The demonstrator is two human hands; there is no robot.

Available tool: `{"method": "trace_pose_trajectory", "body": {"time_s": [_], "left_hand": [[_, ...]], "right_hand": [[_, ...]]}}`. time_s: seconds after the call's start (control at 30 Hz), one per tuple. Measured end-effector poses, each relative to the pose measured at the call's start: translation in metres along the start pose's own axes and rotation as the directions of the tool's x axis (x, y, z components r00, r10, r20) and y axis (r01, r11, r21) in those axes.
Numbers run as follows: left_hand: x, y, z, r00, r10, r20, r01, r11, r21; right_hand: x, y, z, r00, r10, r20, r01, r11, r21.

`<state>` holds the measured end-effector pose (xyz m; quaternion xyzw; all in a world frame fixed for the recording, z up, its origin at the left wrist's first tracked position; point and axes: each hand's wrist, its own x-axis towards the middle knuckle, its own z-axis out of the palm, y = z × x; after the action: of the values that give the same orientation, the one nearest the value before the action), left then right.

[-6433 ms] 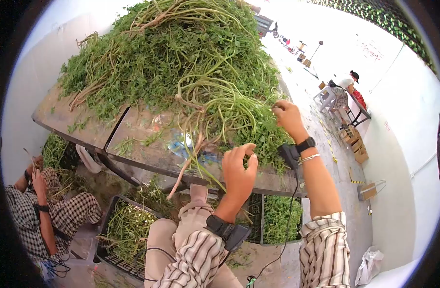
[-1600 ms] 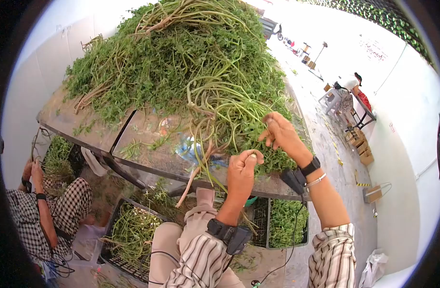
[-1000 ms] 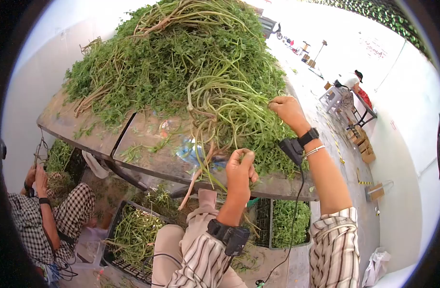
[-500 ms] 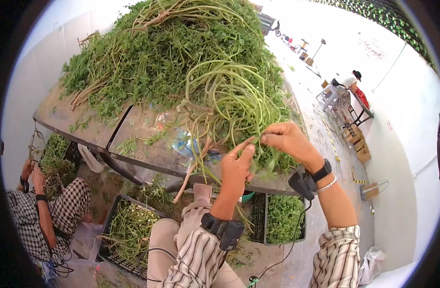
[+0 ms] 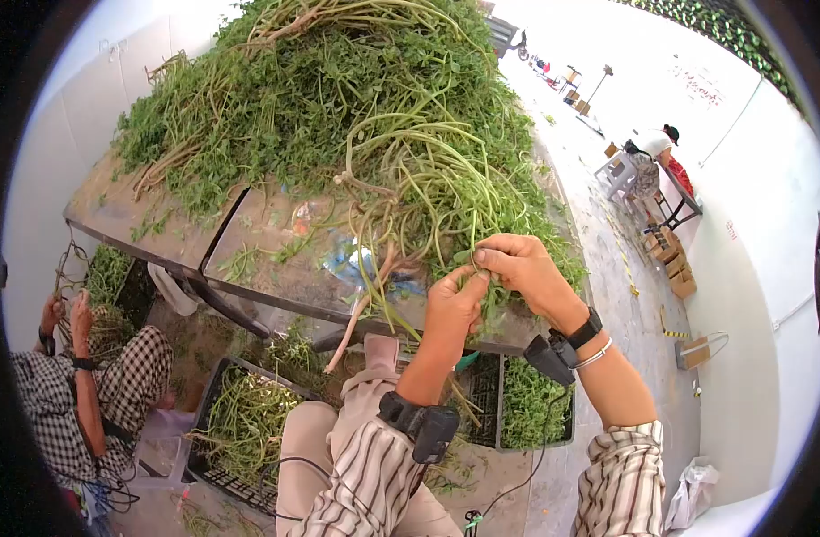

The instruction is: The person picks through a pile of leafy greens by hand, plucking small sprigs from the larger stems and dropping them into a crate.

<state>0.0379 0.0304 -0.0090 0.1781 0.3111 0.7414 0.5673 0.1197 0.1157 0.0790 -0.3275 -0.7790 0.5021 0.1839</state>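
Note:
A tall heap of leafy green stems (image 5: 338, 98) covers most of the table (image 5: 258, 259). At its near right edge both my hands meet over a green stem (image 5: 473, 228). My right hand (image 5: 526, 273) pinches the stem between thumb and fingertips. Just left of it, my left hand (image 5: 454, 304) is closed, thumb against forefinger, on the same leafy stem. Leaves hang below my fingers. Long curled stems lie right behind the hands, and a thick brown stalk (image 5: 349, 331) juts over the table's front edge.
Below stand a black crate of stems (image 5: 249, 421) and another crate with greens (image 5: 535, 403). A person in checked clothes (image 5: 79, 385) sits at left, holding stems. Far right, another person (image 5: 647, 152) bends over a small table near cardboard boxes (image 5: 674, 259).
My right hand has shifted slightly left and down. My left hand has moved slightly right, its fingers still pinched. The leaves beneath, blurred before, are now steadier.

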Motion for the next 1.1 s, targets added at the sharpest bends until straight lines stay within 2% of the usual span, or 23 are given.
{"method": "trace_pose_trajectory", "body": {"time_s": [0.07, 0.1, 0.17, 0.2, 0.27, 0.3, 0.37, 0.5, 0.57, 0.6, 0.67, 0.7, 0.77, 0.8, 0.87, 0.9, 0.97, 1.0, 1.03, 1.1], "left_hand": [[-0.002, 0.002, 0.002, 0.997, 0.073, 0.013, -0.074, 0.992, 0.103], [-0.001, 0.001, 0.003, 0.997, 0.072, 0.014, -0.073, 0.992, 0.103], [-0.001, -0.005, 0.007, 0.981, 0.183, -0.069, -0.167, 0.969, 0.183], [-0.001, -0.006, 0.006, 0.981, 0.182, -0.066, -0.167, 0.969, 0.184], [-0.001, -0.005, 0.001, 0.954, 0.294, -0.060, -0.252, 0.895, 0.368], [0.000, -0.008, -0.001, 0.954, 0.293, -0.059, -0.252, 0.895, 0.368], [0.003, -0.013, -0.003, 0.920, 0.391, -0.018, -0.347, 0.837, 0.423], [-0.002, -0.005, -0.001, 0.946, 0.323, -0.017, -0.294, 0.882, 0.368], [-0.005, -0.001, 0.000, 0.951, 0.308, -0.004, -0.283, 0.879, 0.384], [-0.007, 0.001, 0.003, 0.951, 0.310, -0.005, -0.284, 0.878, 0.384], [-0.009, 0.001, 0.011, 0.858, 0.504, 0.098, -0.476, 0.710, 0.519], [-0.010, -0.003, 0.012, 0.858, 0.504, 0.098, -0.476, 0.709, 0.520], [-0.008, -0.011, 0.009, 0.831, 0.532, 0.164, -0.540, 0.698, 0.471], [-0.005, -0.011, 0.006, 0.830, 0.533, 0.164, -0.540, 0.697, 0.471], [0.000, -0.010, 0.001, 0.962, 0.269, -0.047, -0.256, 0.948, 0.187], [0.002, -0.007, 0.000, 0.962, 0.270, -0.047, -0.257, 0.948, 0.187], [0.005, -0.004, -0.001, 0.977, 0.196, -0.081, -0.208, 0.958, -0.198], [0.007, -0.004, -0.002, 0.976, 0.206, -0.068, -0.217, 0.932, -0.292], [0.007, -0.004, -0.003, 0.976, 0.205, -0.071, -0.217, 0.931, -0.292], [0.006, -0.002, -0.001, 0.975, 0.212, -0.065, -0.221, 0.900, -0.375]], "right_hand": [[0.001, -0.002, 0.001, 0.988, 0.139, 0.066, -0.149, 0.972, 0.183], [0.003, 0.001, 0.003, 0.988, 0.140, 0.064, -0.149, 0.972, 0.183], [0.009, 0.010, 0.009, 0.997, 0.010, 0.073, -0.020, 0.991, 0.135], [0.009, 0.010, 0.011, 0.997, 0.010, 0.071, -0.019, 0.991, 0.135], [0.010, 0.009, 0.015, 0.998, -0.027, 0.050, 0.029, 0.998, -0.051], [0.010, 0.007, 0.015, 0.999, -0.026, 0.048, 0.029, 0.998, -0.051], [0.010, 0.001, 0.013, 0.982, 0.136, 0.130, -0.149, 0.985, 0.092], [0.016, 0.004, 0.011, 0.972, 0.148, 0.183, -0.183, 0.964, 0.191], [0.016, 0.000, 0.009, 0.939, 0.206, 0.275, -0.293, 0.899, 0.325], [0.017, 0.001, 0.007, 0.939, 0.205, 0.276, -0.292, 0.900, 0.325], [0.022, 0.009, 0.005, 0.932, 0.213, 0.292, -0.323, 0.853, 0.409], [0.024, 0.013, 0.005, 0.932, 0.213, 0.293, -0.323, 0.853, 0.410], [0.030, 0.018, 0.006, 0.961, 0.180, 0.209, -0.235, 0.930, 0.282], [0.034, 0.019, 0.005, 0.961, 0.179, 0.209, -0.235, 0.930, 0.282], [0.044, 0.019, 0.002, 0.988, 0.087, 0.124, -0.072, 0.989, -0.126], [0.044, 0.013, 0.000, 0.989, 0.087, 0.124, -0.071, 0.990, -0.125], [0.042, -0.003, -0.006, 0.988, -0.106, 0.115, 0.149, 0.853, -0.500], [0.047, -0.003, -0.013, 0.993, -0.107, 0.049, 0.117, 0.834, -0.539], [0.052, -0.001, -0.022, 0.993, -0.105, 0.052, 0.117, 0.834, -0.539], [0.060, 0.006, -0.039, 0.950, -0.309, -0.045, 0.212, 0.745, -0.633]]}}
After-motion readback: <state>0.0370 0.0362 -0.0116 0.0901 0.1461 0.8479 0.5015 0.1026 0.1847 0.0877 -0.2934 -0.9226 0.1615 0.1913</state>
